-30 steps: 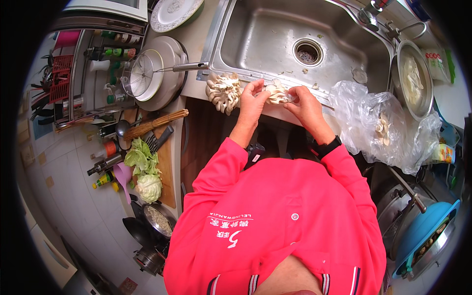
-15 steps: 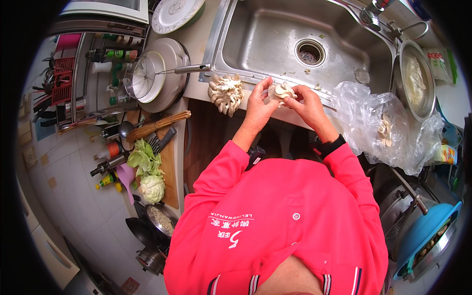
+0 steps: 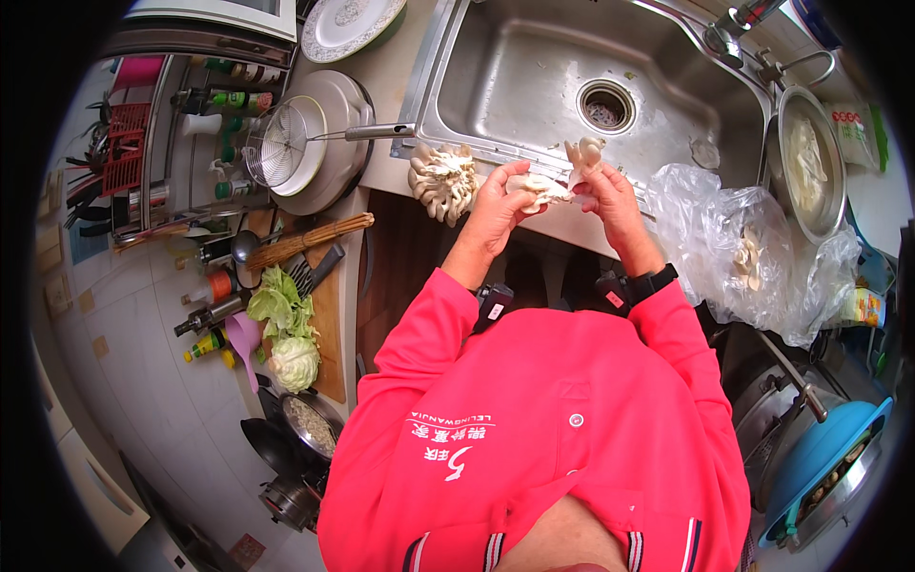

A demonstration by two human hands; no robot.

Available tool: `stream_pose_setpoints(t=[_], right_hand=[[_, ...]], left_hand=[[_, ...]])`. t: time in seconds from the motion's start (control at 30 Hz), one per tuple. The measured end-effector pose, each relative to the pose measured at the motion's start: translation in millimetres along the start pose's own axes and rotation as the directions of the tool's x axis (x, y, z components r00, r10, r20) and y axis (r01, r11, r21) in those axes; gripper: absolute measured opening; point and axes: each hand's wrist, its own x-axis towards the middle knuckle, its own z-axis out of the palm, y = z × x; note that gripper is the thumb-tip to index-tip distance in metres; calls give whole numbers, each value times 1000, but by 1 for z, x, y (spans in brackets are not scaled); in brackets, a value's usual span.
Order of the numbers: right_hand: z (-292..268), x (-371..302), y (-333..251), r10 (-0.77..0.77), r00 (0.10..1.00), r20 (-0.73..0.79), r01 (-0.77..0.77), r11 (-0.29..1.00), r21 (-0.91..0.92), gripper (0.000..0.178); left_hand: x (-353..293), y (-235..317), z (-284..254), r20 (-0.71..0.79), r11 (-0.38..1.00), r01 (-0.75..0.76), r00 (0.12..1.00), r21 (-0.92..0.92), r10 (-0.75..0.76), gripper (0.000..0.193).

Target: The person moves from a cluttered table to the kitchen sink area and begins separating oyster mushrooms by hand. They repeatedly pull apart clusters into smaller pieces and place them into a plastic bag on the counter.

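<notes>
Since the earlier frame, a mushroom piece (image 3: pixel 585 151) had come up above the fingertips of the right hand (image 3: pixel 613 202), upright at the near edge of the sink (image 3: pixel 534 57), while the small mushroom clump (image 3: pixel 541 194) lay lower in the left hand (image 3: pixel 494 205). Both hands were close together, each pinched on mushroom; whether the two portions were joined could not be told. The left grip seemed meant to steady the clump, leaving the right fingers free. A larger mushroom cluster (image 3: pixel 444 183) sat on the counter (image 3: pixel 389 172) by the sink's near left corner, apparently for easy reach. Near its right corner lay a clear plastic bag (image 3: pixel 705 234), likely kept aside yet handy.
</notes>
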Motion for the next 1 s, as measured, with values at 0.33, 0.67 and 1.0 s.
stream_pose_setpoints(t=[0.33,0.67,1.0], right_hand=[[-32,-2,-22,76,986,148,-126,922,365,31],[-20,-20,-55,73,956,283,-168,929,329,39],[26,-54,-84,-588,755,290,524,276,-806,37]], left_hand=[[9,-14,-12,-37,889,-112,989,444,143,58],[3,11,4,312,-81,-335,725,939,613,52],[-5,44,59,156,995,87,983,57,-95,52]])
